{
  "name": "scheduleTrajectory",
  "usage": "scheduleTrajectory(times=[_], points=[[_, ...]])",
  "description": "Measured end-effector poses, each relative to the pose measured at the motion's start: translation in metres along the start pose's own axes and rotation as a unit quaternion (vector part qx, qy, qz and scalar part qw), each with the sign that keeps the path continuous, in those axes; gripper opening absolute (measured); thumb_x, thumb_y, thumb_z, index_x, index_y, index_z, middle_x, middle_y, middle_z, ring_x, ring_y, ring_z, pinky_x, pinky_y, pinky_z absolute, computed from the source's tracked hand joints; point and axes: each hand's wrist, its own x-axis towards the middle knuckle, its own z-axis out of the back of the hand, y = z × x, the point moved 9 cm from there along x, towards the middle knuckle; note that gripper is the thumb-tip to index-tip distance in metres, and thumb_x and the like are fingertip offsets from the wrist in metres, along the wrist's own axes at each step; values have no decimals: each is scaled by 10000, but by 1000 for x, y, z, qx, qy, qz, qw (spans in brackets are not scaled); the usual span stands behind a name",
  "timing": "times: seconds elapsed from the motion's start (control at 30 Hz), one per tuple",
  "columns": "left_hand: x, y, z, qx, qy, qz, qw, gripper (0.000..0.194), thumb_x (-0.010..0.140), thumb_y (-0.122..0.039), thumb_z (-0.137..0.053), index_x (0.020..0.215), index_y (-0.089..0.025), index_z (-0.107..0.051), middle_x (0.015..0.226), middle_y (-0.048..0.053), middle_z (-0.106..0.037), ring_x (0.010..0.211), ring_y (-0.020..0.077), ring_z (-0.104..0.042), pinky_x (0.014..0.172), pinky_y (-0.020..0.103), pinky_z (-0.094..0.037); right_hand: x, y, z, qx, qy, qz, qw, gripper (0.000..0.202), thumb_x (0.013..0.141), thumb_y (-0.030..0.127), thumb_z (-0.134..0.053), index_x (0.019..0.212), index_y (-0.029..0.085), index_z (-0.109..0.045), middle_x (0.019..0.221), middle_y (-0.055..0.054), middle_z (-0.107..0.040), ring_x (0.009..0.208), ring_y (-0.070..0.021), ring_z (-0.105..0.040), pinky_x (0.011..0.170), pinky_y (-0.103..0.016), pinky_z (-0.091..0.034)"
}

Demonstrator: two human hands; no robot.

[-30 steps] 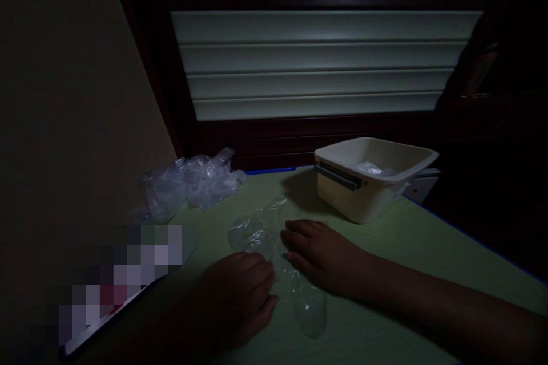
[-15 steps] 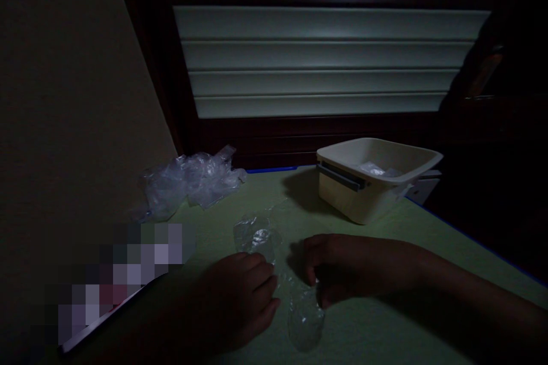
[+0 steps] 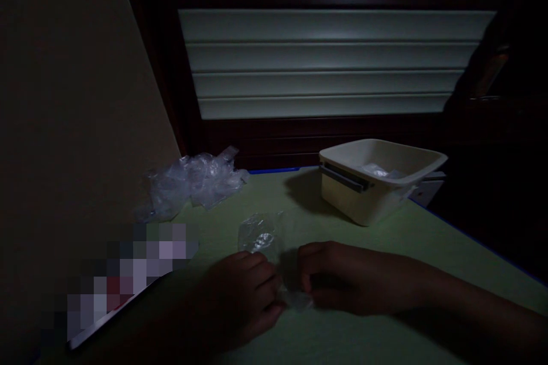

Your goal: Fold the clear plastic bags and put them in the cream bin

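Observation:
A clear, thin plastic bag (image 3: pixel 262 236) lies crinkled on the table, its far part showing beyond my fingers. My left hand (image 3: pixel 246 296) is closed on its near left side, fingers curled down. From the right, my right hand (image 3: pixel 346 279) pinches the bag's near right edge between thumb and fingers. Between the two hands a short stretch of the film is visible. Dim light and my own fingers hide the exact grip points.
A heap of crumpled clear plastic bags (image 3: pixel 201 179) sits at the back left. At the back right stands a cream plastic box (image 3: pixel 351 199) with grey clips and clear plastic inside. A blurred-out flat object (image 3: pixel 137 279) lies at left. A slatted panel (image 3: pixel 321 57) rises behind the green table (image 3: pixel 274 191).
The bag's near end, which hung toward me below my right hand, is now drawn up and bunched between the hands. My right hand has shifted slightly left. The view has moved a little.

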Motion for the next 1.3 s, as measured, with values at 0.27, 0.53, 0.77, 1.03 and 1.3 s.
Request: scheduleTrajectory(times=[0.27, 0.53, 0.77, 1.03, 1.3], points=[[-2, 4, -5, -50, 7, -2, 999, 70, 858, -220, -497, 819, -178, -538, 797, 10, -598, 737, 161, -539, 627, 272, -428, 1, 9, -1, 12, -12, 26, 1000, 74, 796, 97, -545, 844, 138, -583, 856, -38, -573, 823, -122, -544, 760, -216, -430], [-3, 3, -4, -62, 1, 8, 998, 102, 833, -143, -462, 782, -166, -548, 751, 6, -603, 705, 145, -536, 641, 265, -425, 0, -2, -2, -35, -5, 19, 999, 351, 664, 304, -728, 943, 149, -580, 937, -47, -579, 868, -166, -543, 741, -243, -435], [0, 6, 2, -47, -16, 19, 999, 159, 803, -121, -459, 685, -152, -561, 710, 21, -590, 679, 146, -531, 615, 266, -432, 1, -4, -4, -81, 1, -5, 997, 70, 835, 168, -521, 843, 145, -587, 862, -43, -580, 776, -132, -536, 702, -214, -418], [0, 0, 1, -15, 8, 12, 1000, 162, 834, -176, -450, 751, -146, -585, 711, 45, -604, 691, 166, -550, 655, 296, -477, 0, -17, 6, -59, -50, -77, 994, 137, 845, 167, -448, 827, 139, -580, 780, -35, -588, 673, -122, -522, 597, -212, -391], [-2, 2, 2, -14, -13, 10, 1000, 173, 856, -240, -462, 799, -156, -602, 742, 54, -635, 716, 171, -581, 679, 297, -489, 0, -19, 5, -47, -47, -90, 994, 124, 817, 148, -467, 818, 138, -590, 769, -34, -599, 663, -124, -528, 582, -213, -382]])
